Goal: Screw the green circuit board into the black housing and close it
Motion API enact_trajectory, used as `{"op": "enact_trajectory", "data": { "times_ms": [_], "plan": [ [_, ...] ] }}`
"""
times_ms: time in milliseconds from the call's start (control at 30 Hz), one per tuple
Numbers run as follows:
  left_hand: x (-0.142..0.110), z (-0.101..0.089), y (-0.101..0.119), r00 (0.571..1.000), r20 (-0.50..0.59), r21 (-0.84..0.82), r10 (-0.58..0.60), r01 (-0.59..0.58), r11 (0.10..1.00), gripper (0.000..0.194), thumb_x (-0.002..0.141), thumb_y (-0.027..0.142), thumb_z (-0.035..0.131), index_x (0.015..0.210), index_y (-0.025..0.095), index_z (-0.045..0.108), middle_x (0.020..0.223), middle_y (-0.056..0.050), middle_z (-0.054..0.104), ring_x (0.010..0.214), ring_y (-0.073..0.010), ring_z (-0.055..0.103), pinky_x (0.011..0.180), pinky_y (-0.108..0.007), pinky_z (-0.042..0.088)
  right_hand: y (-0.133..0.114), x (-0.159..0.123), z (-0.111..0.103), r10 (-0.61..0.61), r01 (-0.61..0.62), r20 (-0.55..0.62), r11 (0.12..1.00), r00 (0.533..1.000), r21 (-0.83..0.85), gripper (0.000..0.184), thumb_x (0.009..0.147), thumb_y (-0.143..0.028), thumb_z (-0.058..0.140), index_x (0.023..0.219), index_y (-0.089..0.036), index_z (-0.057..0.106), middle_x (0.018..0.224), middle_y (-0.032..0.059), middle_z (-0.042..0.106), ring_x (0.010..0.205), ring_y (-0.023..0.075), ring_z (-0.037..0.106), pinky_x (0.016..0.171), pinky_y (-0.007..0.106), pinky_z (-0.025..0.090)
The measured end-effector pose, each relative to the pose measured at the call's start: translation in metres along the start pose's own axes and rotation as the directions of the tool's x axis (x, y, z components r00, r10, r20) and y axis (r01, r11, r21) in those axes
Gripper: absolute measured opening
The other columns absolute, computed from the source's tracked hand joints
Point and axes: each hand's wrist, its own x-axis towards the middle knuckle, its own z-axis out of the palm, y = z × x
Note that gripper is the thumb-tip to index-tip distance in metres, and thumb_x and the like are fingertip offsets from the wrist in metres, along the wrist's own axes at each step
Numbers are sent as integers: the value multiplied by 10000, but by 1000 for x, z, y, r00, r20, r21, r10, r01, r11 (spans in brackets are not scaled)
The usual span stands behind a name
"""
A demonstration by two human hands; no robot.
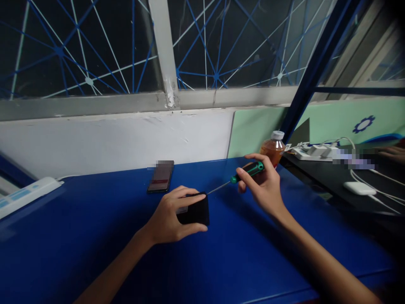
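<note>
My left hand [171, 216] grips a small black rectangular box [198, 211] by its sides, thumb on the near edge and fingers along the far one. A pale label on the box is partly covered by the hand. In my right hand [264, 185] is a screwdriver [251, 171] with a green and black handle. Its thin metal shaft slants down to the left, and the tip is at the far right corner of the box. Whether the tip sits in a screw is too small to tell. Both hands are over the blue table [253, 261].
A phone [160, 177] lies behind my left hand. Beyond my right hand stands a bottle [274, 147] of amber drink. At far left is a white power strip [30, 194]. On the black table at right are another power strip [311, 152], a white charger [360, 188], cables and a person's hand [394, 153].
</note>
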Motion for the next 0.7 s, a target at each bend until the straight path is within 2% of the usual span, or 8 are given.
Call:
{"op": "enact_trajectory", "data": {
  "times_ms": [167,367,533,700],
  "plan": [
    [-3,6,-8,992,121,95,-43,32,995,575,679,502,734,1198,288,606,1187,-86,612,1046,-285,564,890,-512,451,10,3,-4,-9,3,-36,984,999,-180,353,800,-380,642,1087,-238,493,606,-47,579,435,136,579,445,277,476],
    [-5,14,-11,983,183,182,-3,-31,983,545,709,476,720,1203,284,595,1176,-98,619,1052,-304,561,892,-551,411,16,8,-11,-69,61,0,889,998,-454,287,804,-373,621,1034,-228,526,571,-42,571,480,146,561,510,291,475],
    [-5,16,-10,983,181,180,35,-68,981,536,709,461,720,1199,283,594,1139,-97,631,1024,-305,563,859,-536,417,15,8,-10,-54,67,42,862,998,-503,275,820,-382,589,1033,-222,520,555,-44,557,451,138,531,474,271,444],
    [-6,17,-10,977,213,212,24,-70,975,553,718,461,716,1216,265,580,1161,-103,615,1040,-301,547,883,-524,395,14,8,-8,-48,77,69,846,996,-527,262,824,-384,580,1017,-219,515,560,-40,557,455,137,536,476,264,439]
  ]
}}
